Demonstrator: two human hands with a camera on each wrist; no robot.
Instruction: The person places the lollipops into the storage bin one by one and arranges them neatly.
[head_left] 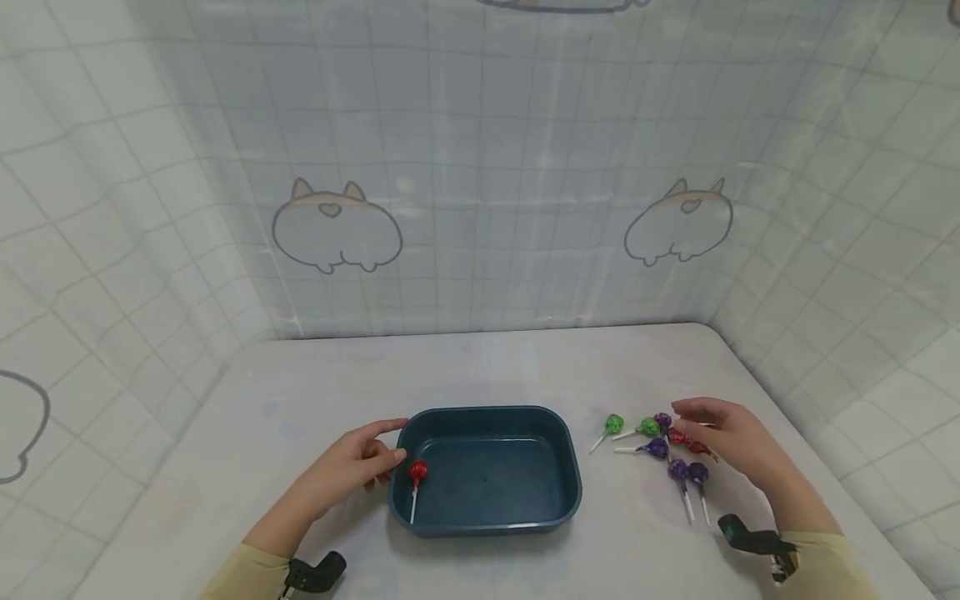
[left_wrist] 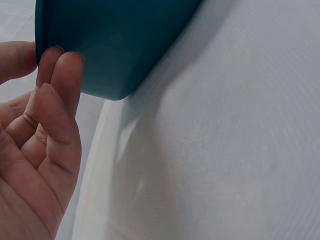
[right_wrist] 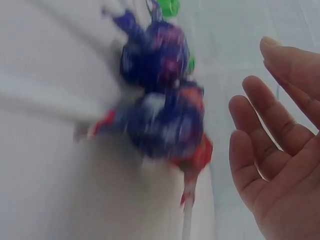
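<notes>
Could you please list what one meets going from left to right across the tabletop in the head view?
Left hand → red wrapped lollipop → dark teal plastic tray → two green wrapped lollipops → right hand.

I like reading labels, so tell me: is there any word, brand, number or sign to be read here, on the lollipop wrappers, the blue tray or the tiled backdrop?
No readable text anywhere.
Lollipop wrappers: any print is too small in the head view and blurred in the right wrist view.
Blue tray: plain, no label showing.
Backdrop: only cartoon animal drawings, no words.
</notes>
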